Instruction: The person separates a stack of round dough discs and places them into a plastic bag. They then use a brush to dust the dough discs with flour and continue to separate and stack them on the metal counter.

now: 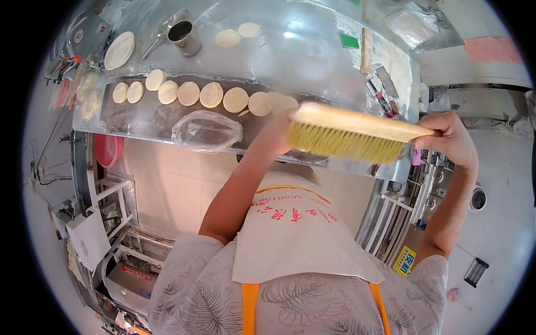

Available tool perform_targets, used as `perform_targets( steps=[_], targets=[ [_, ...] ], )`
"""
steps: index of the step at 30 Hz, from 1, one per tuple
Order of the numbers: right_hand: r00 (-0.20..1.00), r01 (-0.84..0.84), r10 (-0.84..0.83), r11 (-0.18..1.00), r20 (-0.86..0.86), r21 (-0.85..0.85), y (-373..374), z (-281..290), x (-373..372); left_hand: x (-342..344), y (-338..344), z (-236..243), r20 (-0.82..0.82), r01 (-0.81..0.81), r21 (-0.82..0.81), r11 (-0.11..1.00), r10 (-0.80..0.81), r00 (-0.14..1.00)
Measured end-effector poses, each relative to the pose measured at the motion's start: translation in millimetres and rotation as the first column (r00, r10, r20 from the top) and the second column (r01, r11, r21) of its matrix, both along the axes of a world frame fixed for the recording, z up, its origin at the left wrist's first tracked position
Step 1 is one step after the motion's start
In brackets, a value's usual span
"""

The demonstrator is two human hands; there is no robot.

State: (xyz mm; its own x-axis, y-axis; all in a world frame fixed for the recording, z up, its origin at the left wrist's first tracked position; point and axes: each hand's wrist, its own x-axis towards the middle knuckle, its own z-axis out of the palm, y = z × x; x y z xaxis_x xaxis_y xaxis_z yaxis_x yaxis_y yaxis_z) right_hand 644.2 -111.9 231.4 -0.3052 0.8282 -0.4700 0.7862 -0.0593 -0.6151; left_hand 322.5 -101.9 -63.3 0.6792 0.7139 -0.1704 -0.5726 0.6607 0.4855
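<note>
A wooden-backed brush (352,123) with yellow bristles is held up level above the near edge of the metal worktable (312,61). My right hand (449,139) is closed around the handle at its right end. My left hand (277,134) is at the brush's left end, smeared by motion, and its fingers are hard to make out. Whether it grips the brush I cannot tell. Behind it, a row of flat round dough pieces (211,95) runs leftward along the table; the rightmost ones are partly blurred beside my left hand. A clear plastic bag (206,132) lies in front of the row.
Farther back are a metal cup (188,44), a metal scoop (165,32), a white dish (119,50) and two more dough rounds (228,38). A green card (349,41) and a wooden stick (366,50) lie at right. Under the table's left side hangs a pink basin (109,151).
</note>
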Motion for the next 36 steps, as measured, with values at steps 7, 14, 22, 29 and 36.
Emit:
perform_targets(
  steps=[7, 14, 22, 29, 36],
  targets=[
    [0.958, 0.262, -0.275, 0.955, 0.077, 0.14, -3, -5, 1, -7, 11, 11, -0.321, 0.122, 0.067, 0.99, -0.094, 0.942],
    [0.908, 0.419, -0.411, 0.884, -0.083, 0.206, -14, -19, 12, 4, -8, -35, -0.371, -0.257, 0.481, 0.838, 0.46, 0.807],
    [0.935, 0.354, -0.347, 0.928, -0.078, 0.12, -38, -13, 20, 17, 3, -85, 0.319, -0.289, 0.022, 0.957, 0.268, 0.909],
    [0.901, 0.432, -0.422, 0.895, -0.099, 0.112, -43, -11, 14, 27, 6, -84, 0.414, -0.343, -0.081, 0.936, 0.344, 0.842],
    [0.911, 0.413, -0.406, 0.899, -0.076, 0.146, -47, -6, 22, 34, 5, -65, 0.73, -0.149, -0.228, 0.962, 0.27, 0.628]
  ],
)
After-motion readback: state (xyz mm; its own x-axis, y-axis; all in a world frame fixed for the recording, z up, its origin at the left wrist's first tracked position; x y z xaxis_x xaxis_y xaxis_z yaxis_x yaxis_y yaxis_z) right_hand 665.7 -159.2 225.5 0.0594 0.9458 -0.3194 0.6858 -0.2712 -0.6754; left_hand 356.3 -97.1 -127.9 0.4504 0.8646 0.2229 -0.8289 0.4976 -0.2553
